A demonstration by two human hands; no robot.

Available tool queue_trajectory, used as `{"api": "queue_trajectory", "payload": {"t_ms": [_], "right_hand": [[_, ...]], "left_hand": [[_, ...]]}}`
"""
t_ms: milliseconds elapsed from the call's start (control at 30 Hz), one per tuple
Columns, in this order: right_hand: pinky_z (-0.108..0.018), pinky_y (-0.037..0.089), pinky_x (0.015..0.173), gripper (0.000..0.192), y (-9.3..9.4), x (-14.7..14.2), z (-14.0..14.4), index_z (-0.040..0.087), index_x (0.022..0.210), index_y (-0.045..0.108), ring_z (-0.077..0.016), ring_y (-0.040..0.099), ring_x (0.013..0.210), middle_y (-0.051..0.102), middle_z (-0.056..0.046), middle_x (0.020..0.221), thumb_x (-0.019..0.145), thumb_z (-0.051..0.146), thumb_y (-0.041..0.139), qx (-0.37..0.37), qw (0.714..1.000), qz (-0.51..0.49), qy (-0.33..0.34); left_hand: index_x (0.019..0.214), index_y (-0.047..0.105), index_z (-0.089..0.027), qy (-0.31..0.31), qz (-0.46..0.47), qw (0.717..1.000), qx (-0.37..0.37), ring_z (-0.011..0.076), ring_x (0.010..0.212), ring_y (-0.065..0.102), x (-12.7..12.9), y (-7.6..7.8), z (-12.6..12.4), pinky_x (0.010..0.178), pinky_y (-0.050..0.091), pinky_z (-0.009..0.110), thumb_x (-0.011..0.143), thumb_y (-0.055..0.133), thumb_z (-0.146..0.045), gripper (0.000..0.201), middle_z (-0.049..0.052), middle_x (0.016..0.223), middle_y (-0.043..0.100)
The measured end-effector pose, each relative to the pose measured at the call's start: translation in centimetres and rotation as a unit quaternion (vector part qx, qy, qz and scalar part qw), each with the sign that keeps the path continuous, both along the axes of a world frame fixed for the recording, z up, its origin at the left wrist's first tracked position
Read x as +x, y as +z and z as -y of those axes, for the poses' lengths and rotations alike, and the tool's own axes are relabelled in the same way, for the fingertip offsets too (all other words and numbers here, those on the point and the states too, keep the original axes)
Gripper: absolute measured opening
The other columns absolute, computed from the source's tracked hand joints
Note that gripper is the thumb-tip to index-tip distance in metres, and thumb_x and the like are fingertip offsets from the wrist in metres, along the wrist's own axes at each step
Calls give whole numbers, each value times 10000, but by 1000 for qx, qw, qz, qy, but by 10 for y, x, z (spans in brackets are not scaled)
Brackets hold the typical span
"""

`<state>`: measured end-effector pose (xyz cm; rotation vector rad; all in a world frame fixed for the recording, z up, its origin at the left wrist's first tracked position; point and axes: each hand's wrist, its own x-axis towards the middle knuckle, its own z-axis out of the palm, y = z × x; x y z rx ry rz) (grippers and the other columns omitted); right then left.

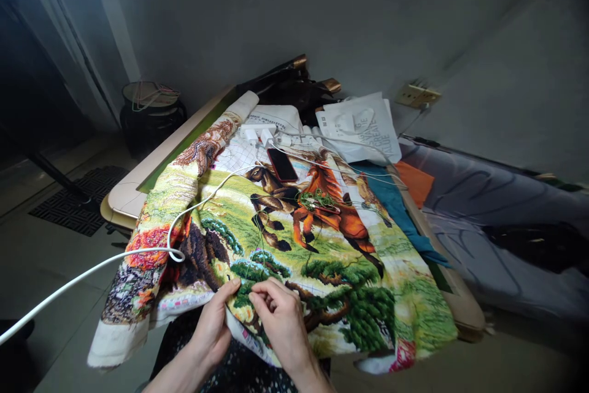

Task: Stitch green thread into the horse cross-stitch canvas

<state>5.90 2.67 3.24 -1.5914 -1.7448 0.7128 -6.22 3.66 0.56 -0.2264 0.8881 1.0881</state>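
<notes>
A large cross-stitch cloth [285,264] with galloping horses and green trees drapes over the table's front edge towards my lap. My left hand [212,322] grips its near edge, thumb on top and fingers hidden beneath. Just to the right, my right hand [281,314] is closed in a pinch close above the stitched trees; what lies between its fingertips is too small to make out. A thin dark thread [261,236] runs up the cloth near the hands. On the orange horse lies a small tangle of green thread [317,199].
A phone [282,165], a white power strip [258,133] and white paper bags [361,129] lie towards the back. A white cable [92,273] crosses the rolled left side of the cloth. A stool [151,114] stands left; a wall socket [418,96] is behind.
</notes>
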Motion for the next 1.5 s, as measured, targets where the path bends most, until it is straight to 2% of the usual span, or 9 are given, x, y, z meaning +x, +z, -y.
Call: {"api": "queue_trajectory", "payload": {"t_ms": [300, 700, 1067, 1267, 1500], "right_hand": [[-195, 413, 519, 111, -8, -2, 7, 158, 816, 718, -120, 564, 576, 601, -13, 697, 806, 108, 620, -1, 999, -47, 5], [-194, 409, 514, 175, -18, 0, 9, 175, 697, 616, -126, 562, 576, 610, -9, 660, 847, 160, 529, 15, 998, -49, -28], [-193, 402, 484, 204, -24, 5, 9, 179, 718, 607, -117, 534, 513, 582, 11, 591, 884, 273, 536, -31, 993, -94, -62], [-194, 409, 501, 204, -23, 3, 7, 181, 700, 626, -125, 557, 568, 602, -9, 652, 877, 226, 535, 5, 996, -68, -51], [-196, 404, 507, 219, -23, -2, 7, 186, 694, 630, -125, 554, 572, 595, -10, 662, 870, 163, 502, 55, 997, -7, -49]], "left_hand": [[681, 693, -122, 13, 5, 1000, -8, 123, 587, 637, 0, -2, 0, 744, 538, 259, 744, 670, -51, 97, 19, 657, 709], [710, 704, -129, 0, -16, 1000, 7, 175, 639, 669, 0, -6, 0, 791, 544, 313, 702, 713, -86, 45, 33, 680, 726], [722, 701, -121, -17, -10, 1000, 6, 208, 677, 698, 0, -5, 1, 817, 557, 354, 758, 674, -108, 46, 71, 697, 740], [715, 702, -115, -2, -9, 1000, -4, 193, 673, 696, 1, -2, 1, 819, 555, 334, 782, 632, -64, 109, 68, 704, 741], [726, 706, -117, 6, -14, 1000, -3, 171, 648, 678, 0, -4, 2, 826, 549, 319, 766, 650, -56, 92, 52, 693, 732]]}}
